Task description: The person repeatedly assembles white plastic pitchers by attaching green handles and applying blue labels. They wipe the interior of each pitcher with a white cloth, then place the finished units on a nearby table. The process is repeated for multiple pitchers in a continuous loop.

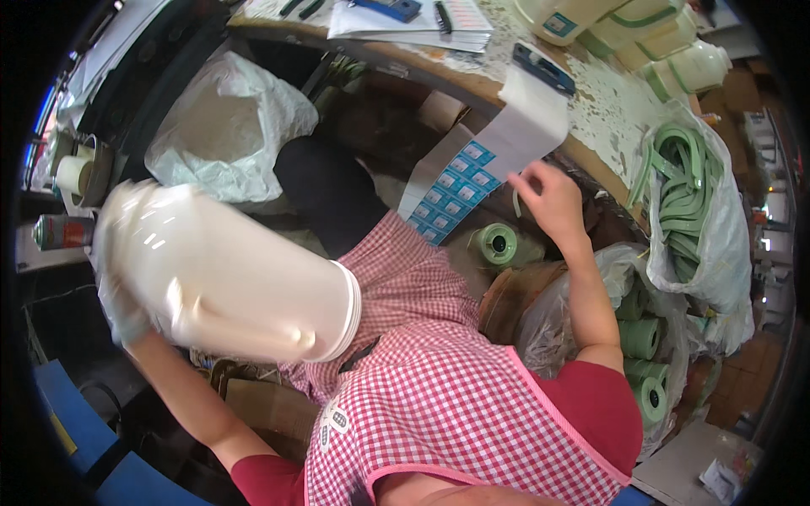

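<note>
A large white plastic jug (228, 261) lies slanted across my lap at the left, its ridged round end toward my apron. My left hand (118, 295), in a pale glove and smeared by motion, grips its far left end and side. My right hand (550, 201) is raised at the right with fingers curled together. A thin pale strip (516, 202) shows at its fingertips; what it is I cannot make out. Just left of that hand, a sheet of blue-and-white labels (451, 194) hangs from the table edge on its white backing.
The worn table (603, 110) carries papers (413, 25), a dark stapler-like tool (544, 67) and cream jugs with green bands (688, 67). At the right are a bag of green straps (683, 194) and green rolls (641, 337). A white plastic sack (228, 126) stands at the left.
</note>
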The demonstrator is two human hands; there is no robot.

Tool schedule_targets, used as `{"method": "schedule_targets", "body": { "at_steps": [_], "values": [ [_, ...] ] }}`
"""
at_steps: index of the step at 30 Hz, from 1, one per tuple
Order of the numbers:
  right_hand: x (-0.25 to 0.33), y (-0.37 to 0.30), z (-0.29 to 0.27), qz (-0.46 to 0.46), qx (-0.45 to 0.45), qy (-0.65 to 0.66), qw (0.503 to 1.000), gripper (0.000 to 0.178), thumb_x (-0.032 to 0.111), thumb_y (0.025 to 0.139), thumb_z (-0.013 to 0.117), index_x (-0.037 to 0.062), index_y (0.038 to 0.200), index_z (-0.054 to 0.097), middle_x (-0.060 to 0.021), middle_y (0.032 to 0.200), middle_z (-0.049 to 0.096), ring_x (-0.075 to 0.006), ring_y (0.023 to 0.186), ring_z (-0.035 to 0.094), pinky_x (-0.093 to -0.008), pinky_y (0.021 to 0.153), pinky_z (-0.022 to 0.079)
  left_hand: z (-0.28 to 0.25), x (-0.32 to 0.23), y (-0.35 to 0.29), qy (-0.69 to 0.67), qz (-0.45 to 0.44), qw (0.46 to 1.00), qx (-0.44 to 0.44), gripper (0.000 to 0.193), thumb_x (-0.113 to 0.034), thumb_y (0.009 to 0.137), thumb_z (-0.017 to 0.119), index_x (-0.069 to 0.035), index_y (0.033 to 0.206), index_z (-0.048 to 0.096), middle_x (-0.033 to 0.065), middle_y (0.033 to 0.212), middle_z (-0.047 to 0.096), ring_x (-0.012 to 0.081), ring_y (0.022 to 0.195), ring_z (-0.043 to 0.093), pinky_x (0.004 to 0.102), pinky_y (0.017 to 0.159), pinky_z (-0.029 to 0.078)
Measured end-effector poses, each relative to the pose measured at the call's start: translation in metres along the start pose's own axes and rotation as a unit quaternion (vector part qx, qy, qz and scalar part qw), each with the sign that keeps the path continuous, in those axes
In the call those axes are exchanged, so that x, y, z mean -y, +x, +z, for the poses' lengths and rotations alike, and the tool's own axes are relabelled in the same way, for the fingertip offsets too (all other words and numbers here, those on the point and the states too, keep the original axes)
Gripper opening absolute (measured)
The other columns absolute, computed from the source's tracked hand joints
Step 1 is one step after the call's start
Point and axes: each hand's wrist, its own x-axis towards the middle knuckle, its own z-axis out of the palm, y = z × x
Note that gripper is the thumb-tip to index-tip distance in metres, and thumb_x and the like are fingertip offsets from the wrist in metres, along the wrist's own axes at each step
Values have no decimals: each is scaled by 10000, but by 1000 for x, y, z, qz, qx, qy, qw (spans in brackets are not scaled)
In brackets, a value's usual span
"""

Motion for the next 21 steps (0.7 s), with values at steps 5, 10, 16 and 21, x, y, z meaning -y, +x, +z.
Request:
{"method": "schedule_targets", "body": {
  "at_steps": [5, 10, 16, 21],
  "values": [
    [-66, 65, -24, -102, -275, 108, 950, 233, 216, 964, 728, 62, 1138, 743, -135, 1131, 744, -321, 1084, 690, -393, 946, 532, 81, 86, 104, 655, 28, 755, 28, 665, -370, 948, 739, 48, 1431, 553, 231, 1436, 613, 350, 1261, 635, 417, 1083, 491],
    [-115, 169, -20, -131, -224, -20, 965, 499, 437, 934, 752, 58, 1256, 720, -166, 1265, 684, -337, 1202, 621, -409, 1039, 480, 309, 14, 58, 353, 429, 765, 326, 400, -200, 857, 789, -40, 1217, 718, 164, 1165, 713, 359, 1082, 670, 432, 985, 523],
    [-148, 185, -9, -60, -144, 40, 987, 589, 504, 907, 767, 28, 1251, 714, -185, 1208, 657, -349, 1150, 622, -404, 1004, 489, 485, 57, 25, 403, 394, 663, 494, 281, -196, 860, 759, -93, 1114, 698, 112, 1180, 668, 326, 1142, 642, 444, 1003, 525],
    [-172, 145, -37, 6, -247, -11, 969, 564, 503, 907, 753, 31, 1215, 744, -161, 1283, 680, -354, 1195, 625, -458, 1020, 495, 496, 74, 42, 431, 421, 654, 457, 212, -178, 933, 681, -87, 1122, 714, 126, 1108, 701, 326, 1066, 688, 435, 910, 577]
  ]
}}
